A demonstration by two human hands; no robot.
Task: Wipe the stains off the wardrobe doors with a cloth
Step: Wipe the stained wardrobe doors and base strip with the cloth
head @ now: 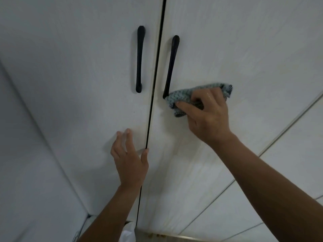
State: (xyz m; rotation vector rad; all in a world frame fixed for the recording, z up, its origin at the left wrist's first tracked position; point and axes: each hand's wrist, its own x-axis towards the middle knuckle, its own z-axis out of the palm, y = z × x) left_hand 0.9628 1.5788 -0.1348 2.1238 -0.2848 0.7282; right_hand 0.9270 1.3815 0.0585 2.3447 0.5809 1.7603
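Right hand (pixel 208 114): is clutching the cloth (pixel 181 96), pressing it on the right door (pixel 244 49).
Handle (pixel 171 67): is running upward from the cloth's left edge.
Left hand (pixel 130 159): is spreading its fingers at the left door (pixel 70 67).

Crumpled grey-blue knitted cloth (pixel 184 95), pressed against white right wardrobe door (pixel 244 49), at 3 o'clock from its black handle (pixel 172 67) foot, left door (pixel 78 67) closed alongside

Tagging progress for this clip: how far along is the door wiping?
Done: no finished patch can be told. In hand: the right hand grips the cloth against the right door beside its handle; the left hand rests open-fingered on the left door. Left: faint yellowish marks along the gap.
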